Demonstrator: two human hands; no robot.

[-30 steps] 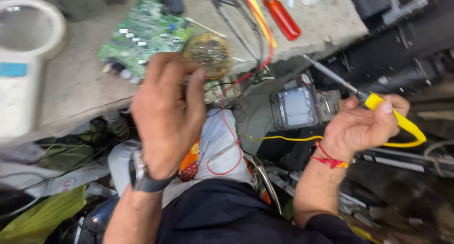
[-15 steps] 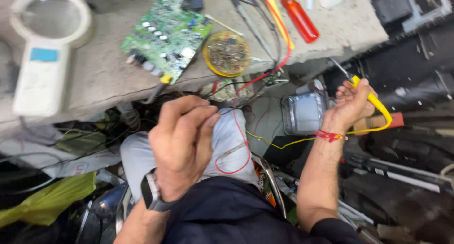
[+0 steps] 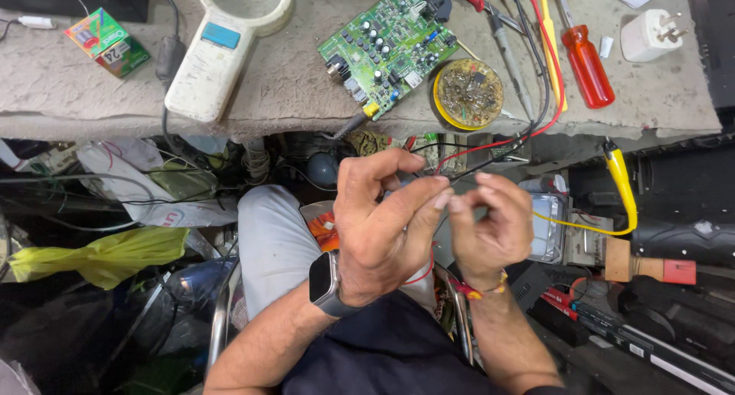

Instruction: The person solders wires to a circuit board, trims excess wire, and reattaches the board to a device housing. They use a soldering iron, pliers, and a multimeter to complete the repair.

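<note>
My left hand (image 3: 383, 223) and my right hand (image 3: 494, 226) meet above my lap, below the bench edge. Their fingertips are pinched together. A red wire (image 3: 490, 145) and a black wire (image 3: 501, 151) run down from the bench to that pinch. What lies between the fingertips is hidden. A watch sits on my left wrist and a red thread band on my right. The yellow-handled probe (image 3: 619, 174) hangs off the bench edge to the right, trailing a yellow wire (image 3: 589, 225), apart from both hands.
On the bench lie a green circuit board (image 3: 387, 47), a round yellow tin of parts (image 3: 468, 93), a white magnifier lamp (image 3: 222, 47), a red-handled screwdriver (image 3: 586, 64) and a white plug (image 3: 651, 34). A silver box (image 3: 548, 226) sits beside my right hand. A yellow bag (image 3: 99, 257) lies left.
My right hand has let go of the yellow-handled probe and come left to meet my left hand. My left hand dropped from the bench to my lap.
</note>
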